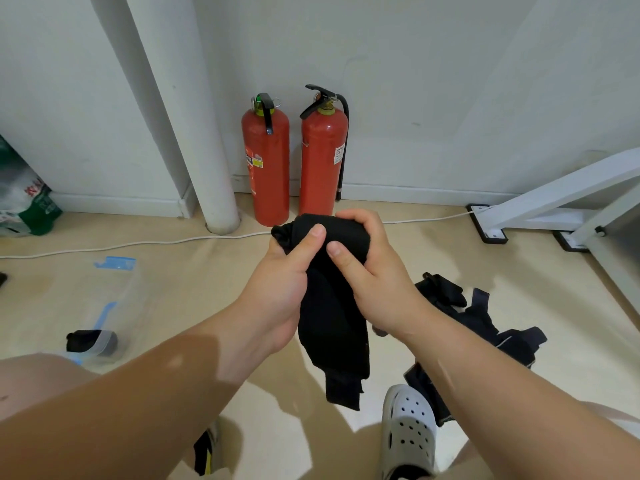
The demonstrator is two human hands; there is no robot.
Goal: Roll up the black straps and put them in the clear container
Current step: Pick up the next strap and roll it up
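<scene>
Bare forearms [138, 393] reach in from the bottom edge. Beside them at five o'clock a white perforated rubber clog [408, 431] stands on the beige floor [207, 289].

At the centre, both hands are closed on one black fabric strap [332, 317]. The left hand [280, 289] curls round its bunched upper end with the thumb laid across the front. The right hand [377, 271] wraps over the top of the same bundle, its thumb pressing on the cloth just beside the left thumb. Below the hands the strap hangs loose toward six o'clock, its frayed end just above the clog and clear of the floor.

At nine o'clock from the hands, well apart, a clear plastic container [117, 299] with blue clips lies on the floor. A rolled black strap [86, 341] sits at its near end, partly behind the clear wall. At four o'clock from the hands a pile of dark straps [485, 323] sprawls on the floor, unrolled, reaching down beside the clog.

At twelve o'clock, two red fire extinguishers [266, 161] stand upright side by side against the white wall [415, 81]. A thick white pipe [207, 133] runs up at eleven o'clock. A white cable [138, 242] lies across the floor behind the hands. At two o'clock stands a white metal frame leg [554, 195].
</scene>
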